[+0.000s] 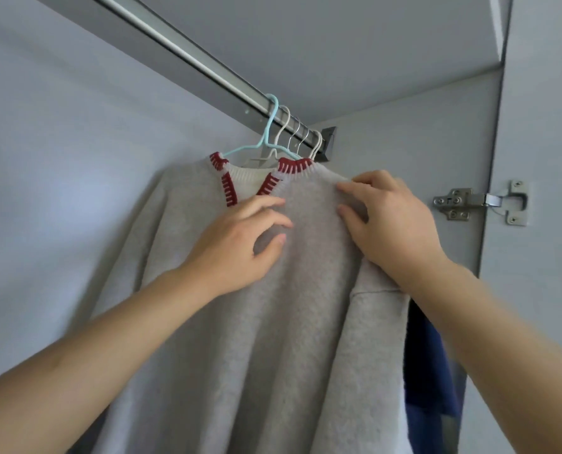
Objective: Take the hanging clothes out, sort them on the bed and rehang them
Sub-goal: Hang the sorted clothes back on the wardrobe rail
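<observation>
A light grey sweater point(273, 339) with a white collar stitched in red hangs on a pale blue hanger point(266, 136) from the wardrobe rail point(188, 57). My left hand point(240, 244) rests on the sweater's chest just below the collar, fingers spread and lightly bent. My right hand point(387, 221) lies on the sweater's right shoulder, fingertips pressing the knit near the shoulder seam. Behind the blue hanger several white and metal hangers point(297, 134) sit close together at the rail's right end.
A dark blue garment point(430, 371) hangs behind the sweater at the right. The wardrobe door point(544, 126) stands open at the right with a metal hinge point(482, 201). The rail to the left of the hangers is bare.
</observation>
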